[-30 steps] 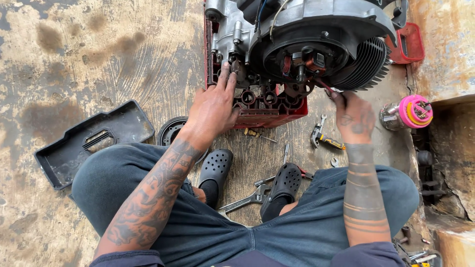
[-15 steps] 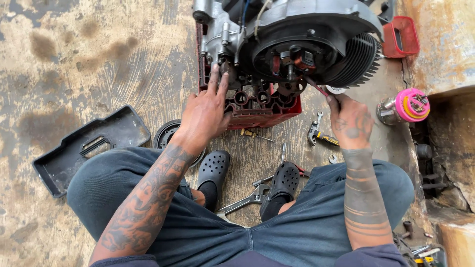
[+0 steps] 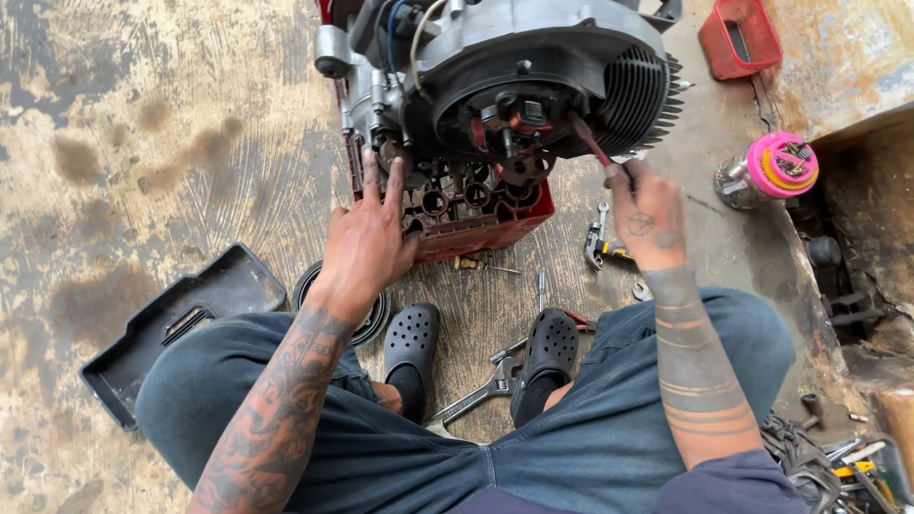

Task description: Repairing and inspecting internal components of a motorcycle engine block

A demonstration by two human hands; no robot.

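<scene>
Up ahead, the right hand (image 3: 649, 217) has its fingers wrapped around a red-handled screwdriver (image 3: 592, 145) whose shaft slants up-left into the engine (image 3: 533, 76) on the red crate (image 3: 476, 228), while the left hand (image 3: 367, 243), fingers spread, braces the engine's near-left side.

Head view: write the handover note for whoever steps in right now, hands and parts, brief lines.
Left hand: open, fingers spread, braced against the engine and the red crate under it.
Right hand: shut on a red-handled screwdriver, tip inside the round opening at the engine's side.
Engine sits on the crate, side cover off, inner parts exposed.
On the floor: wrench between the feet, pliers near the right hand, black tray to the left, pink-lidded jar to the right.
Done: opening laid bare. Left: the part under the screwdriver is still in place.
</scene>
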